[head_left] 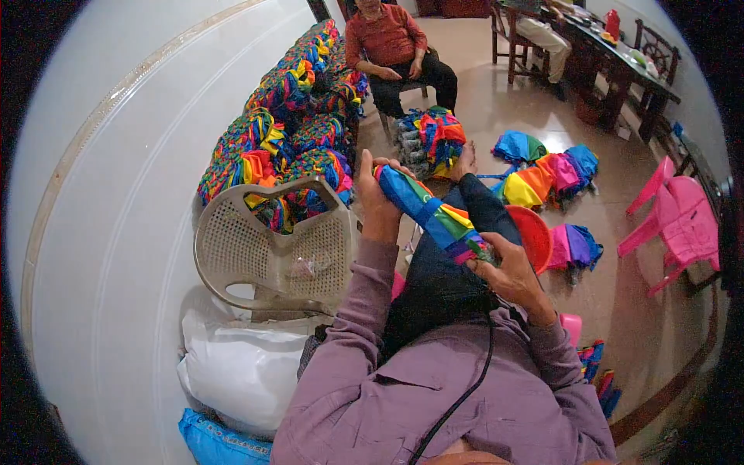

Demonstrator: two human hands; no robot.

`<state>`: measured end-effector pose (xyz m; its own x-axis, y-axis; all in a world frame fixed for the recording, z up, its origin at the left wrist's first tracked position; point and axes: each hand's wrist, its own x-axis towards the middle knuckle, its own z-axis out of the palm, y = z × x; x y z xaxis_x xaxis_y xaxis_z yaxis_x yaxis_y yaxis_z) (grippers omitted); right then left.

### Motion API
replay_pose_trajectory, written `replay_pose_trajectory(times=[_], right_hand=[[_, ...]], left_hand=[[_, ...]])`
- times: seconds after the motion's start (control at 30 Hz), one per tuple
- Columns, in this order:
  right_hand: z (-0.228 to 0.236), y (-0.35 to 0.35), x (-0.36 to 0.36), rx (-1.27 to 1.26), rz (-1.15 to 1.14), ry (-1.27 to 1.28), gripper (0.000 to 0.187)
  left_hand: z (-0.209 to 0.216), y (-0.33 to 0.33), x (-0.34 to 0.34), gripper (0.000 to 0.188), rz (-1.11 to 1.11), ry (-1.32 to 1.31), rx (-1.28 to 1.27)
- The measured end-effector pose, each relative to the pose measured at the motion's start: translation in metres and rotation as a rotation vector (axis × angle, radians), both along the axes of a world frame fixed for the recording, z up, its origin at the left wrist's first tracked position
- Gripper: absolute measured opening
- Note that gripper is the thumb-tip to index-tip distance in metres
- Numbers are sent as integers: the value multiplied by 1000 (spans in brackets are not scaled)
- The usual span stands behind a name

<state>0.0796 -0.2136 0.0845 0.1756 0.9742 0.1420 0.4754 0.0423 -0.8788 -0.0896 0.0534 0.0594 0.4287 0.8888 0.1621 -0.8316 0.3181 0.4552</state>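
A rolled rainbow-coloured folding umbrella [430, 213] lies slantwise between my two hands above my lap, with a blue band around its middle. My left hand [378, 194] is wrapped round its upper end, thumb pointing up. At the lower end, my right hand [511, 271] grips the umbrella between thumb and fingers. The tip under the right fingers is partly hidden. Below the right hand, a red basin [536, 236] stands beside my leg.
Loosely gathered rainbow umbrellas [531, 186] lie on the floor ahead, with another [575, 246] nearer. Piled umbrellas [283, 132] line the left wall. A beige plastic chair [232, 244], white sack [244, 376] and pink chair [686, 221] flank me. A seated person [387, 39] faces me.
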Motion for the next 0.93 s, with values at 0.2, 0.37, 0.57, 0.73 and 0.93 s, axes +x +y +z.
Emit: replay_pose_trajectory(times=[0.2, 0.37, 0.57, 0.73, 0.93], right_hand=[[2, -1, 0, -4, -5, -11, 54], [-1, -1, 1, -17, -17, -19, 55], [-1, 1, 1, 5, -7, -22, 57], [0, -1, 0, -5, -21, -42, 56], [0, 0, 1, -58, 0, -3, 58]], left_hand=[[-1, 0, 1, 49, -6, -6, 9], [-2, 0, 1, 50, 18, 2, 35], [0, 0, 0, 51, 0, 0, 12], [3, -2, 0, 51, -8, -24, 4], [-3, 2, -1, 51, -23, -13, 45]])
